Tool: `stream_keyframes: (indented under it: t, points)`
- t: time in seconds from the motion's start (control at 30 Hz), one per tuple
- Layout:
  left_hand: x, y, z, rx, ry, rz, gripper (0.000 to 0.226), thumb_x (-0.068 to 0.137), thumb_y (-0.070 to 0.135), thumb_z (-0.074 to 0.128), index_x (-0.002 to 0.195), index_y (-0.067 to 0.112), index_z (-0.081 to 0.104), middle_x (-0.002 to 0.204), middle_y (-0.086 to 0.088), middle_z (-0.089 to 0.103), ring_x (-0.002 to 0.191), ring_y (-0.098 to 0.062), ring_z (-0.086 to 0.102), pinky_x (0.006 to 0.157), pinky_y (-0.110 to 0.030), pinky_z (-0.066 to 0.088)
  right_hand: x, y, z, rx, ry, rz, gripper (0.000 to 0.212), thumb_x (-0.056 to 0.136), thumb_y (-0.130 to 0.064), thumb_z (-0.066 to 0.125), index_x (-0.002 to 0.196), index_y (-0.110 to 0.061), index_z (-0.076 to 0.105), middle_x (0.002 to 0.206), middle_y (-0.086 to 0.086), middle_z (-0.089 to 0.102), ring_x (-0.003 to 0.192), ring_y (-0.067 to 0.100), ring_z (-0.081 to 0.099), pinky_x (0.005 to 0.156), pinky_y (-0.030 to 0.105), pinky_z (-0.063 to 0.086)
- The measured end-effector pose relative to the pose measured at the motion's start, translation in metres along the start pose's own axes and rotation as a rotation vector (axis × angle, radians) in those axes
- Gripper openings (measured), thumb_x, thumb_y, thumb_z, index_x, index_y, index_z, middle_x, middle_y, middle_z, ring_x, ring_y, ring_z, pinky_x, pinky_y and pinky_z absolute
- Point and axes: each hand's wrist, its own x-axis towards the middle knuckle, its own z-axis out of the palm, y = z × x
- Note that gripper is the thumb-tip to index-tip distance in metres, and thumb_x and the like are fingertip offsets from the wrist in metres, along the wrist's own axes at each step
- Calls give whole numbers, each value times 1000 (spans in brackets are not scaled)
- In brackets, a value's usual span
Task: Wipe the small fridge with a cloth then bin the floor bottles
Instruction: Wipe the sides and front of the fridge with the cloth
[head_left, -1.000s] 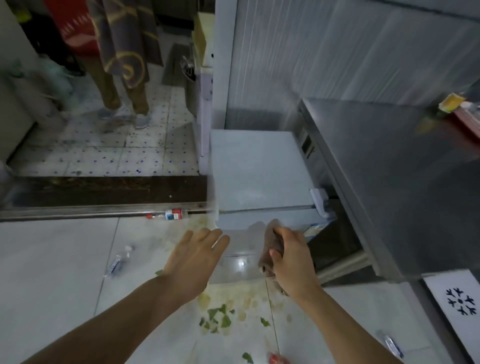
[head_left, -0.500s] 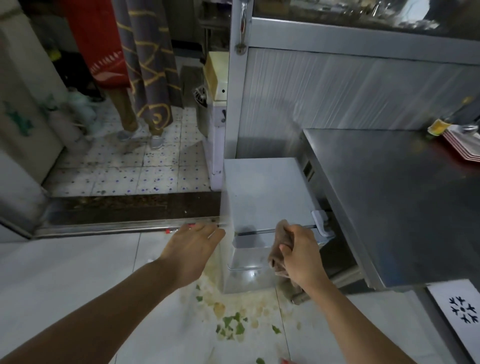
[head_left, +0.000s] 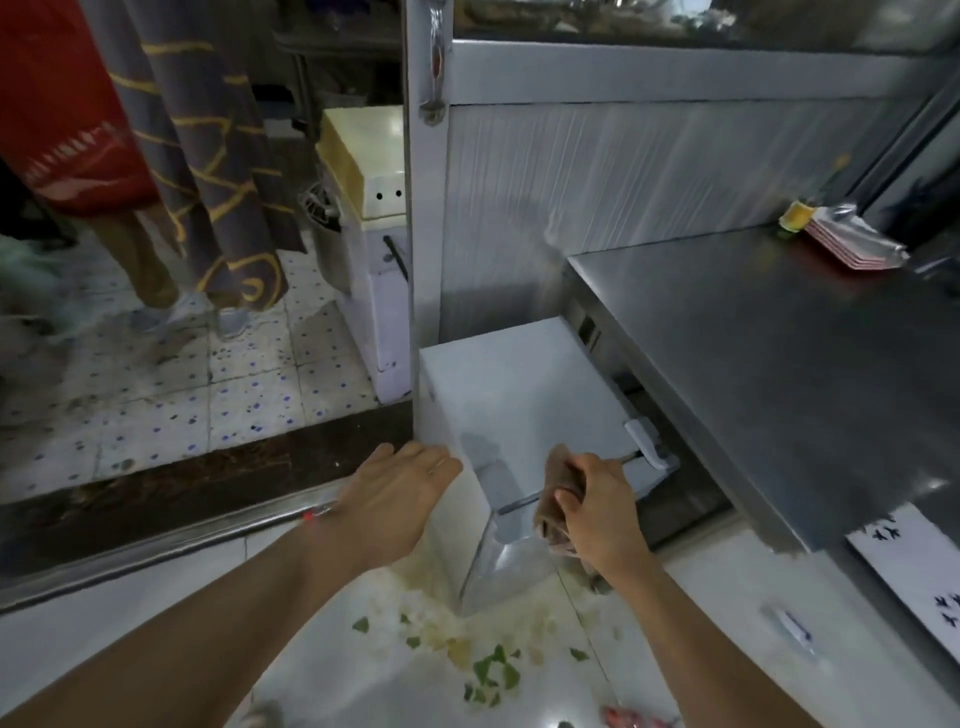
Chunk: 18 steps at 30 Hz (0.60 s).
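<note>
The fridge (head_left: 511, 384) stands between a doorframe and a steel counter (head_left: 769, 353). The right hand (head_left: 597, 512) presses a brown cloth (head_left: 556, 499) against its front edge. The left hand (head_left: 397, 493), fingers extended, hovers beside its left corner. Food scraps (head_left: 488, 670) lie on the floor before it.

Setting: working kitchen, likely commercial or food-stall type; stainless-steel worktop (head_left: 769, 364) fills the right side, with a ribbed metal wall panel (head_left: 597, 176) rising behind its far edge; stack of red-rimmed plates (head_left: 852, 244) sits at the worktop's far right corner; small white fridge (head_left: 519, 384) stands on the floor just beside the worktop's left edge; white floor tiles (head_left: 104, 639) carry chopped green and pale vegetable scraps (head_left: 483, 665) in front of the fridge; metal door threshold (head_left: 171, 535) at left leads to a second room with blue-dotted tiles (head_left: 234, 395); a plastic bottle (head_left: 792, 626) lies on the floor below the worktop's near edge.
</note>
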Motion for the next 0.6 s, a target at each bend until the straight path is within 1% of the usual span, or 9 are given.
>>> stream_keyframes:
  t: [0.1,0.23,0.3,0.37,0.4,0.43,0.5,0.53,0.6]
  points:
    - [-2,-47,5,-1,-36,126,61,83,16,54,139,24,31,140,3,38,124,-17,38,97,-32,32,-9,-22,26,-7,85,151,40,92,-12,60,130,-10,50,126,13,45,105,22,54,93,25,42]
    - [-8,-104,16,3,-108,263,56,86,18,54,137,25,34,140,4,40,121,-17,40,93,-31,33,-30,-50,57,28,157,321,33,91,-6,57,124,-6,53,125,15,47,98,25,57,89,31,49]
    - [-4,-126,22,-32,-127,286,53,87,19,54,136,26,35,139,6,41,121,-15,40,93,-30,32,-37,-58,68,29,218,384,32,91,-5,56,122,-6,54,124,15,45,90,23,57,79,24,50]
    - [5,-140,28,-69,-138,302,52,88,23,56,136,28,35,138,9,42,120,-13,41,95,-30,33,-38,-61,75,34,293,427,29,91,-3,55,121,-6,54,121,11,42,74,11,51,58,8,45]
    - [12,-145,32,-73,-143,319,53,88,26,56,136,28,34,138,9,42,121,-12,41,96,-29,33,-36,-62,76,62,326,445,28,92,-3,53,120,-6,54,119,9,41,69,8,49,53,8,45]
    - [19,-148,35,-78,-152,337,54,88,28,56,137,28,34,138,9,42,121,-11,41,96,-29,33,-31,-62,77,76,351,452,29,92,-3,53,121,-7,54,118,8,40,71,10,51,56,10,48]
    - [35,-151,43,-76,-164,376,54,87,28,57,136,26,35,136,8,44,119,-12,42,95,-29,35,-19,-60,81,49,374,462,33,93,-6,53,126,-8,50,123,11,40,87,22,56,76,31,56]
    - [44,-151,46,-66,-162,393,54,87,26,57,136,25,35,136,7,45,117,-12,43,93,-29,36,-12,-57,85,37,383,463,36,93,-7,53,129,-8,48,125,12,40,94,26,55,80,38,55]
    - [62,-150,53,-48,-157,408,56,85,24,58,137,24,36,135,6,46,115,-14,45,90,-29,37,3,-49,97,-19,394,464,42,93,-11,53,134,-9,45,128,13,39,107,29,50,84,39,52]
